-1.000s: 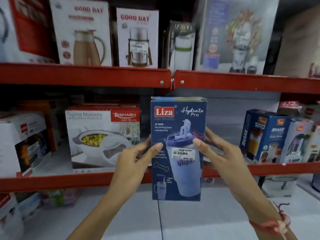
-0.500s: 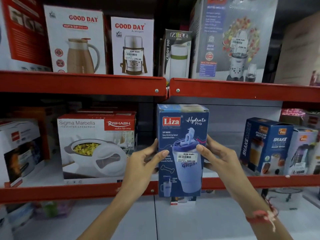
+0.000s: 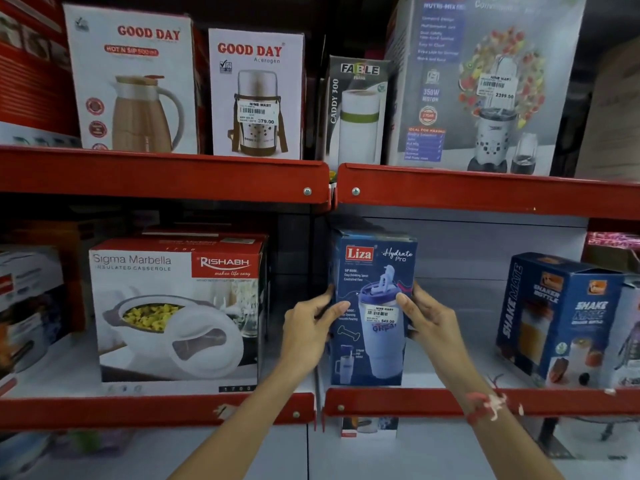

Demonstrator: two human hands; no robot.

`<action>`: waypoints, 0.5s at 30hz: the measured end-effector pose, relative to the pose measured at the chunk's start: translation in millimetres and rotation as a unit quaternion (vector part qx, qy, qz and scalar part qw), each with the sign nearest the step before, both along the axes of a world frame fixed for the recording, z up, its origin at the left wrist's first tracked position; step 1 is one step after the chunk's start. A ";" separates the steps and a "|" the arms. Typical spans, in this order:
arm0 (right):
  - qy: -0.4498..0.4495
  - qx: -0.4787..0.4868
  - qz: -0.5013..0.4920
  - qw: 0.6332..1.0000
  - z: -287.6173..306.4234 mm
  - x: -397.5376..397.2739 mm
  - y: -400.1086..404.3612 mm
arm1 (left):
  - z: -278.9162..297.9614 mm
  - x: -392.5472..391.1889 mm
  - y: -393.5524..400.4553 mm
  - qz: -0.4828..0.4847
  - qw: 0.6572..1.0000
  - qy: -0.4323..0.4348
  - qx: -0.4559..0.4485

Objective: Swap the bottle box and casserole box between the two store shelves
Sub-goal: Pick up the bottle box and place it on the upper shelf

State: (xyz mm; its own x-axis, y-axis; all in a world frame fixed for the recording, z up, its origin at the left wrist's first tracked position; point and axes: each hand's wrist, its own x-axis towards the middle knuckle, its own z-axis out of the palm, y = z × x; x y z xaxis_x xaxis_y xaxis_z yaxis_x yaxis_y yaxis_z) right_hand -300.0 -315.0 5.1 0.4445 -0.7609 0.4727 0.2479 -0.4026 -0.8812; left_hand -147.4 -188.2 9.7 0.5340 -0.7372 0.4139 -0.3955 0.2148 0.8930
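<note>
We saw bottle box [image 3: 372, 306] carried forward, now upright at right shelf [image 3: 485, 401] front edge. Left hand [image 3: 304, 327], right hand [image 3: 429, 320] clasped its sides. Casserole box [image 3: 176, 313] sat untouched on left shelf [image 3: 156, 410]; swap barely begun.

Bare forearms, red thread bracelet [image 3: 486, 405] on right wrist

Retail shop, I'd say, housewares aisle: red metal shelves [image 3: 162, 176] stocked w/ boxed goods, e.g. flask box [image 3: 258, 95], blender box [image 3: 485, 81], casserole box [image 3: 176, 313]. Barcode price stickers [image 3: 257, 113] marked NINE MART (379.00, 2399.00) confirm it's a store.
</note>
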 end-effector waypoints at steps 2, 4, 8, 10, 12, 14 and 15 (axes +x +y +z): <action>0.008 0.007 -0.009 1.000 -6.6 2.1 -7.9 | -5.8 1.8 -6.9 0.007 1.000 0.010 0.014; 0.007 0.011 -0.018 1.000 -11.7 2.5 -13.6 | -10.3 1.7 -10.7 0.007 1.000 0.022 0.016; 0.008 0.011 -0.025 1.000 -15.9 1.5 -19.0 | -13.7 1.9 -16.7 0.004 1.000 0.022 0.010; 0.009 0.010 -0.023 1.000 -17.0 1.0 -19.7 | -14.9 2.4 -16.4 0.001 1.000 0.025 0.007; 0.014 0.007 -0.018 1.000 -19.1 1.0 -18.7 | -16.0 2.2 -14.1 -0.007 1.000 0.028 0.008; 0.014 0.004 -0.008 1.000 -20.6 0.6 -15.8 | -16.8 1.7 -11.2 -0.019 0.999 0.036 0.004; 0.013 0.007 -0.003 1.000 -21.6 0.2 -15.2 | -16.9 2.0 -10.0 -0.019 0.999 0.037 0.004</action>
State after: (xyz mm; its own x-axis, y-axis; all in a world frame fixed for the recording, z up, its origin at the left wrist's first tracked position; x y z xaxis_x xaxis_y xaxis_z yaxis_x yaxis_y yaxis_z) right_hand -299.8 -330.2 -16.4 0.4517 -0.7700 0.4506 0.2213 -0.3926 -0.8927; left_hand -145.4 -198.2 -7.2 0.5352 -0.7606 0.3676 -0.3201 0.2202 0.9215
